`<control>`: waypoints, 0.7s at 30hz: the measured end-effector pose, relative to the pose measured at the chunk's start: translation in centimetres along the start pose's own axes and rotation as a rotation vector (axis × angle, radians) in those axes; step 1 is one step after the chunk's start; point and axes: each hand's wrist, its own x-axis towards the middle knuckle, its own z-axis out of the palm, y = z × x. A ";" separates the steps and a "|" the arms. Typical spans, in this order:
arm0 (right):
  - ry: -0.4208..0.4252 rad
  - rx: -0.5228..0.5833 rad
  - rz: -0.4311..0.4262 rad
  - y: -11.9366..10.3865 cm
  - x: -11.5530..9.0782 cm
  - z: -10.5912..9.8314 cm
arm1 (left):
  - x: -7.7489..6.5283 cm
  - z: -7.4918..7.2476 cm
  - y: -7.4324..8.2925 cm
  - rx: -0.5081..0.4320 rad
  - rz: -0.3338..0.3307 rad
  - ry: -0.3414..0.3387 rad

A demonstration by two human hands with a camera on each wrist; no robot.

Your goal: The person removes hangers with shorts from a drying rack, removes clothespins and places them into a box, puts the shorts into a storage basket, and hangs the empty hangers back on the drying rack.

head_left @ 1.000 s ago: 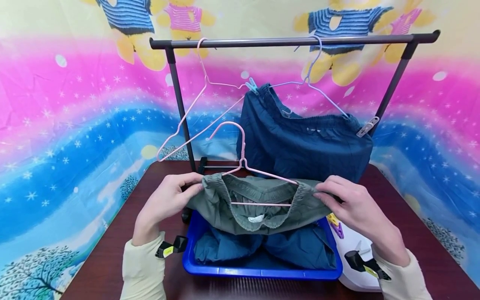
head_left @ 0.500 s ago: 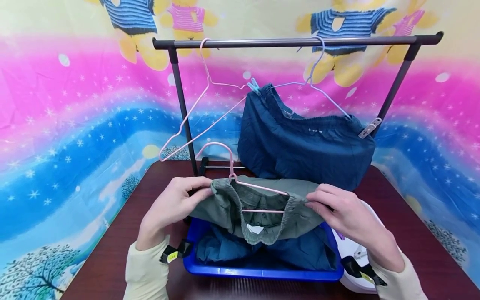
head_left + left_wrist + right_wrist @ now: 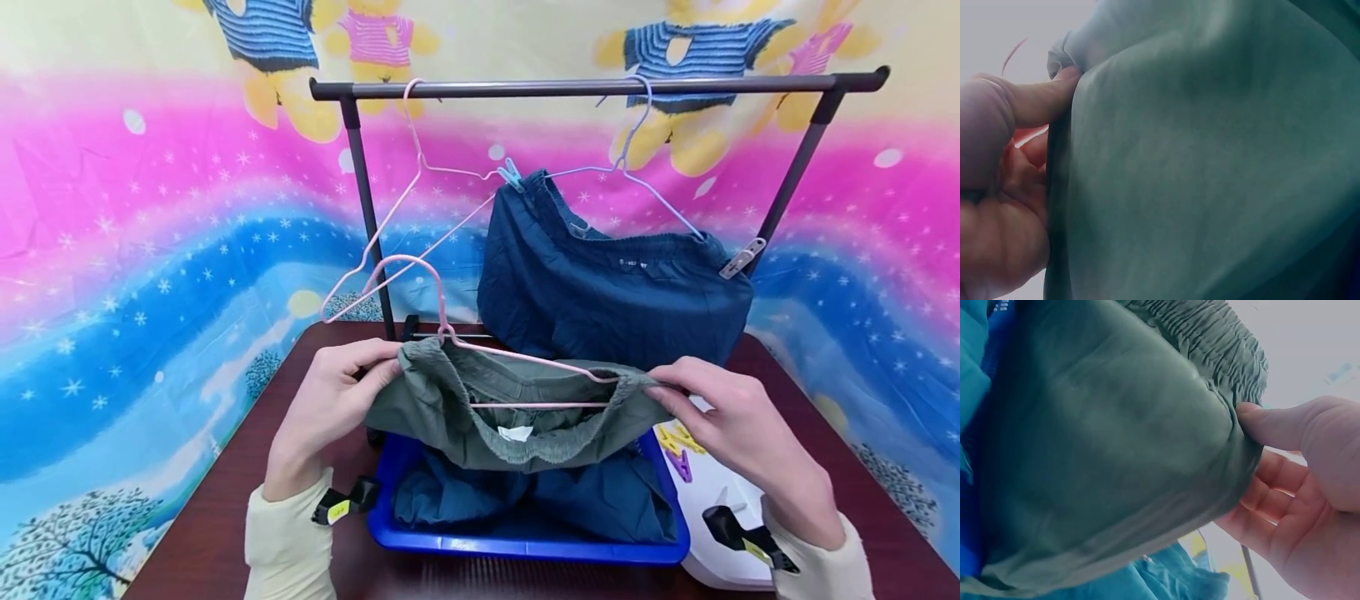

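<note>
Green elastic-waist pants [image 3: 420, 417] are stretched wide at the waistband above a blue basket [image 3: 525, 548]. A pink hanger [image 3: 442, 312] sits inside the waist, its hook upright and curving left. My left hand [image 3: 326, 408] pinches the left end of the waistband between thumb and fingers. At the opposite end, my right hand [image 3: 750, 425] pinches the waistband's right corner. In the left wrist view, cloth of the pants [image 3: 1197, 156] hides part of the fingers. The right wrist view shows the right thumb pressing on the gathered edge.
Dark blue fabric [image 3: 465, 496] lies in the basket. Behind, a black rack [image 3: 525, 88] carries a bare pink hanger [image 3: 375, 229] and navy pants [image 3: 607, 292] clipped to a blue hanger [image 3: 660, 196]. A white tray [image 3: 705, 550] with yellow and purple clothespins [image 3: 680, 465] stands right.
Both hands first lowered and drew together slightly, then rose and spread apart, widening the waistband. The pink hanger inside has shifted left; its hook dipped and came up again.
</note>
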 end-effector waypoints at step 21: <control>-0.060 -0.121 0.179 2.7 -1.0 -1.4 | -0.2 -1.1 -0.5 -0.051 -0.017 0.030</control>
